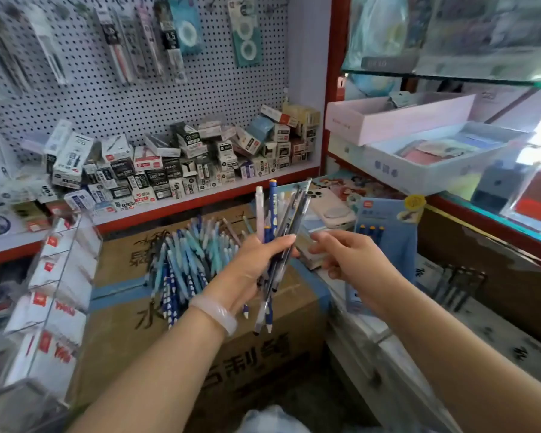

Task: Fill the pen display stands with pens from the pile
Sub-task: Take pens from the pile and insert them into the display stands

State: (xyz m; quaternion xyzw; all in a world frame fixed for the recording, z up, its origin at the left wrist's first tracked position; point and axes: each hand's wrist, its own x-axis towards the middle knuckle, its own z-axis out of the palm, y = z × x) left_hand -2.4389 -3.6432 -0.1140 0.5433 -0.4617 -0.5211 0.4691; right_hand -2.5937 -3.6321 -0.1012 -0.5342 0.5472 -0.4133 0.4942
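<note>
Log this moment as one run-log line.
left hand: grips bunch of blue and white pens | right hand: open beside bunch | pile of blue pens: on cardboard box

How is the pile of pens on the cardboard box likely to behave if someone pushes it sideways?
The pile of pens would probably scatter rather than shift together, since the pens lie loose and crisscrossed. Their round barrels look apt to roll across the flat cardboard box, perhaps off its edge.

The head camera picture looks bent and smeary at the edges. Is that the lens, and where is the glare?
Head view: a wide-angle lens bows the pegboard and blurs the clear display stand at the left edge; daylight washes out the far right; the left hand gripping the bunch of pens and the empty right hand are sharpest.
</note>
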